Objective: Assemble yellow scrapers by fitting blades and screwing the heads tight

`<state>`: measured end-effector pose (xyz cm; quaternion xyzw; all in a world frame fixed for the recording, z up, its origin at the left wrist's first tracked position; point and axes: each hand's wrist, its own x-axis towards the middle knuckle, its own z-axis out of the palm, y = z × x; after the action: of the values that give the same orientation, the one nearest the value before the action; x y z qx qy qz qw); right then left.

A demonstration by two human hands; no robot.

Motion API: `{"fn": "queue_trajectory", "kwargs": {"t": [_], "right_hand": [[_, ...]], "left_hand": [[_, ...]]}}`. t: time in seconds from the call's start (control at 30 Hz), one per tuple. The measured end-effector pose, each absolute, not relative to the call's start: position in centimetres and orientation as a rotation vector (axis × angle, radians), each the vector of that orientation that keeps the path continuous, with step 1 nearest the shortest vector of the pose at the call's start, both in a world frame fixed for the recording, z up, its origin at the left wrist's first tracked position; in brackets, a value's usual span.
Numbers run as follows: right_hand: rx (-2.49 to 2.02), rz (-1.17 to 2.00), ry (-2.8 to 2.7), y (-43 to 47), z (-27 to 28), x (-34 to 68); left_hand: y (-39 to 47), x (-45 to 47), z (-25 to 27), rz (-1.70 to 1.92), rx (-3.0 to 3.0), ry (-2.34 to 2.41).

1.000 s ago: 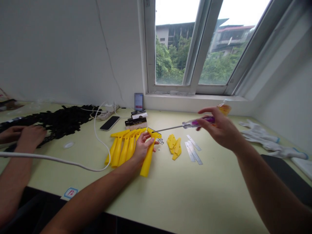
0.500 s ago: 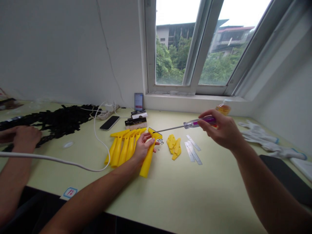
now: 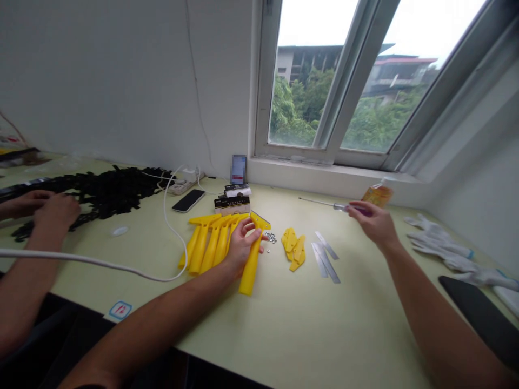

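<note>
My left hand point(image 3: 242, 246) is closed round a yellow plastic scraper point(image 3: 252, 262), its handle toward me and its flat head at the far end. My right hand point(image 3: 375, 221) grips a screwdriver point(image 3: 338, 206) by its clear purple handle, the shaft pointing left above the table, apart from the scraper. Several similar yellow scrapers point(image 3: 206, 246) lie in a row left of my left hand. Small metal nuts point(image 3: 271, 237) sit just right of the held scraper's head. Beyond them are yellow plastic plates point(image 3: 292, 248) and thin metal blades point(image 3: 325, 256).
Small black boxes point(image 3: 232, 204) and a propped phone point(image 3: 238, 168) stand at the back; another phone point(image 3: 188, 200) lies left of them. A white cable point(image 3: 121, 265) crosses the left side. A co-worker's hands point(image 3: 57, 208) are at black strips point(image 3: 109, 192). White gloves point(image 3: 441, 243) lie right.
My right hand has drawn the screwdriver away from the scraper's head, to the right. My left hand still holds the scraper. The whole view has shifted slightly.
</note>
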<state>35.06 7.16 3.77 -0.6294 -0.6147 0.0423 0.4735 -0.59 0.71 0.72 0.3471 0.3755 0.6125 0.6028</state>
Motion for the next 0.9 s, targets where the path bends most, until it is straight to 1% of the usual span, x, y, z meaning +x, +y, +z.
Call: {"fn": "queue_trajectory", "kwargs": {"t": [0.03,0.1,0.2,0.33,0.4,0.43,0.5,0.63,0.77,0.9], "right_hand": [[-1.62,0.133,-1.499,7.8,2.5,35.8],[-1.683,0.29,-1.597,8.6,0.5,36.9],[-1.769,0.404,-1.77,8.7,-0.8,37.7],[-1.787,0.239,-1.902,8.3,0.8,36.0],[-1.694,0.265,-1.914,8.6,2.2,33.5],[-1.65,0.368,-1.906,8.9,2.8,31.9],[-1.591,0.675,-1.907,10.2,3.8,27.7],[-1.55,0.896,-1.935,14.7,4.1,18.1],[-1.629,0.943,-1.884,19.6,2.9,10.3],[-1.704,0.894,-1.819,22.8,1.9,6.6]], "left_hand": [[0.7,-0.6,0.7,1.411,0.808,0.861],[0.5,-0.6,0.7,1.394,0.801,0.836],[0.3,-0.5,0.5,1.372,0.791,0.803],[0.1,-0.3,0.9,1.402,0.813,0.827],[0.4,-0.5,1.6,1.455,0.805,0.864],[0.7,-0.8,2.0,1.493,0.796,0.881],[1.7,-1.8,3.1,1.594,0.77,0.893],[5.3,-4.6,6.0,1.822,0.673,0.866],[10.5,-7.0,9.3,2.076,0.512,0.81],[14.3,-7.9,11.2,2.133,0.369,0.788]]}}
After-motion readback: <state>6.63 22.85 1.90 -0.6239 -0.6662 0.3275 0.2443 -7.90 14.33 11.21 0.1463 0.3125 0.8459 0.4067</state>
